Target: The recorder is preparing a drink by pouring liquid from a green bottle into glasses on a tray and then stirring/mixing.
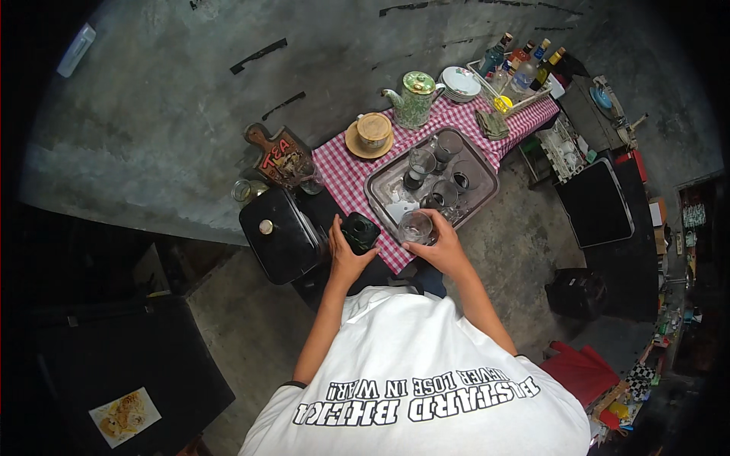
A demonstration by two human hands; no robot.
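Observation:
My left hand [346, 261] is closed around a small dark green-black container [360, 232] with a round opening on top, at the near left corner of the checked cloth. My right hand [447, 249] grips a clear drinking glass [414, 226] over the near edge of a dark-rimmed metal tray [386, 190]. Inside the tray stand several more glasses [420, 162], and a white patch shows on its floor. The glass and the container are apart, side by side in front of me. What the glass may contain is too small to tell.
Behind the tray sit a lidded cup on a saucer [372, 133], a green speckled teapot [413, 102], stacked plates [461, 82] and a rack of bottles [525, 80]. A black lidded box [280, 237] and wooden sign board [281, 156] flank the left side. A pink-white checked cloth [333, 169] covers the table.

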